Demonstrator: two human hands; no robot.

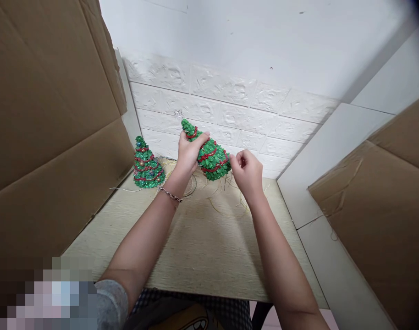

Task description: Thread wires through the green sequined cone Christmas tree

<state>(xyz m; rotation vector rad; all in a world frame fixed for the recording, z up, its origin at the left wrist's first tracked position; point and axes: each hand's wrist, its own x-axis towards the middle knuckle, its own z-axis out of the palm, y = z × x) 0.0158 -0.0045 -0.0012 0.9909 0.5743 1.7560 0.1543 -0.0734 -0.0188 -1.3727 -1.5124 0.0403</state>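
Observation:
My left hand [190, 153] is wrapped round a small green Christmas tree ornament [214, 158], tilted with its tip to the upper left and its base to the lower right. Red garland bands circle the tree, and a silver wire star [178, 113] shows just beyond its tip. At the lower right edge of the tree, my right hand [246, 172] is closed in a pinch against the garland; whatever sits between its fingertips is too small to make out. A second green tree [147, 167], with red bands and small coloured beads, stands upright on the table to the left.
Loose thin wires [214, 206] in yellow, white and dark colours lie across the back of the wooden table [202, 247]. Cardboard [58, 105] rises on the left, with another cardboard sheet [384, 192] on the right. A white brick-patterned wall [226, 82] closes off the back.

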